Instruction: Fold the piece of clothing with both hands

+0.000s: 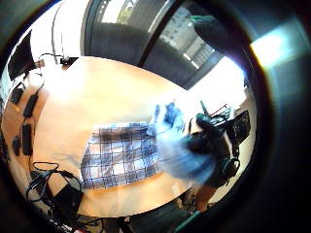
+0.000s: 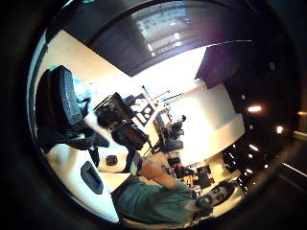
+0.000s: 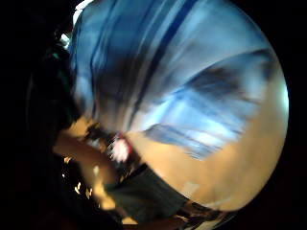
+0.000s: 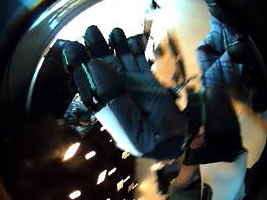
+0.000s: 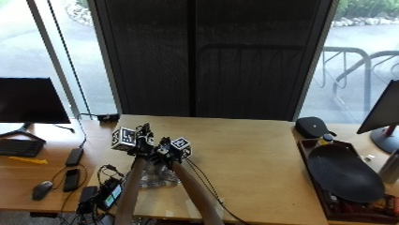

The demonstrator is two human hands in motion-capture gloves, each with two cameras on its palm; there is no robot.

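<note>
Both hands (image 5: pixel 156 145) together over plaid garment (image 1: pixel 121 153), right gripping cloth.

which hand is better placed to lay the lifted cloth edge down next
Right, probably. The right hand pinches the raised edge of the plaid cloth, while the left hand hovers open above the table.

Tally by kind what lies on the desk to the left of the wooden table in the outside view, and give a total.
Black flat monitor: 1
Dark keyboard: 1
Grey computer mouse: 1
Yellow pencil-like stick: 1
Small black oblong devices: 2
Total: 6
</note>
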